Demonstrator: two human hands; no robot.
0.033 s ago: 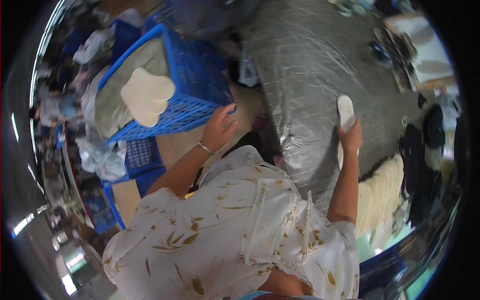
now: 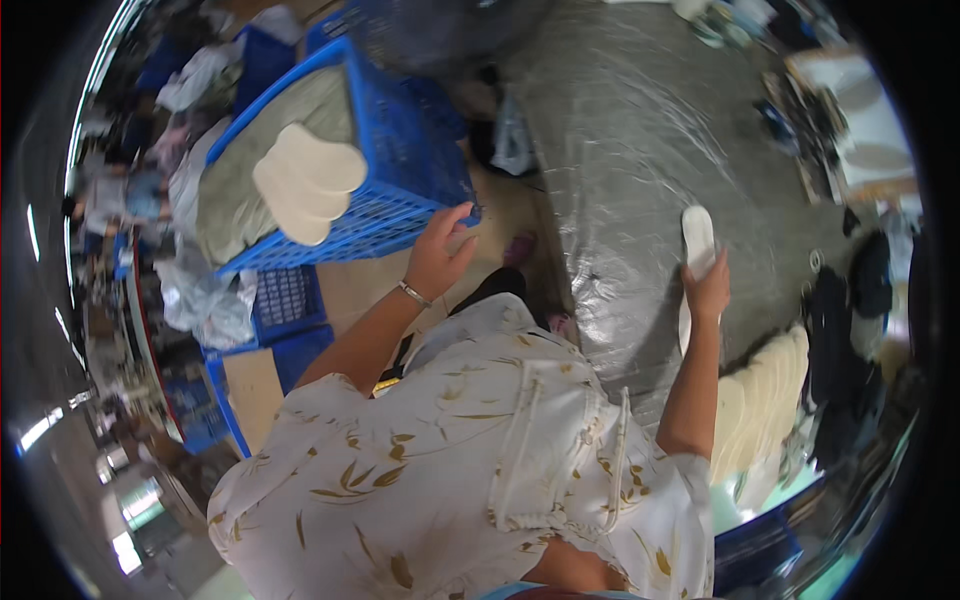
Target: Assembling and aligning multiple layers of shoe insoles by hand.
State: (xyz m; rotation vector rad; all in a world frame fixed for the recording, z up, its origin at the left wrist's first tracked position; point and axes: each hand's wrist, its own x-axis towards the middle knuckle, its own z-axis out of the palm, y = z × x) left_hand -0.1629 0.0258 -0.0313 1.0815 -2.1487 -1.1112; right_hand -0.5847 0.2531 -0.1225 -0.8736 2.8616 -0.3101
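My right hand (image 2: 708, 290) grips a long white shoe insole (image 2: 699, 232) over the plastic-covered table, its thumb at one edge and its fingers around the other. The insole stands lengthwise away from me, and my hand hides part of it. My left hand (image 2: 440, 252) holds nothing; its thumb and fingers are apart and loosely bent. Its fingertips are beside the lower corner of a large blue crate (image 2: 400, 205), and whether they touch it I cannot tell. Several cream insoles (image 2: 308, 185) lie fanned out on grey-green cloth (image 2: 232, 215) in that crate.
A row of cream insoles (image 2: 765, 395) stands along the near right of the table (image 2: 630, 170). Dark cloth items (image 2: 835, 330) lie beyond it. Lower blue crates (image 2: 290, 300) and a clear plastic bag (image 2: 205, 300) are at the left. Another person (image 2: 125, 195) is at far left.
The view has shifted slightly, so the crate sits a little higher and further right in it. My right hand and its insole appear slightly lower and to the right; the grip is the same.
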